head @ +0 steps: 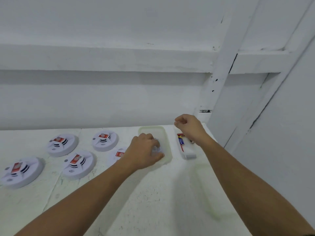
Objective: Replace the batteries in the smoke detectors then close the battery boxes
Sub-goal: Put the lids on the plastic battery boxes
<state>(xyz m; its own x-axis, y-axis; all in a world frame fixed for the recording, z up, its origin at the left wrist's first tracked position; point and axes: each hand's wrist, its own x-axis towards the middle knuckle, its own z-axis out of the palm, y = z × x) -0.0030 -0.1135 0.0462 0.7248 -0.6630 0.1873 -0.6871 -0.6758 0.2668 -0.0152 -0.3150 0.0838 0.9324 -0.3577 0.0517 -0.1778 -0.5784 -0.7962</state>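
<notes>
Left hand (143, 150) gripping clear piece (157, 149) half-hides one smoke detector (119, 153) (four show whole).

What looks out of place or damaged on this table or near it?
Nothing looks spilled or broken. The smoke detectors lie flat, each with a red battery showing; one is half hidden by the left hand, which grips a small clear piece. Only the white post has dark chips in its paint.

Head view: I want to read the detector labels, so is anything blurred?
Head view: soft even light, faint shadows; left hand and the clear piece it grips are motion-blurred; red labels on the smoke detectors are too soft to read.
</notes>
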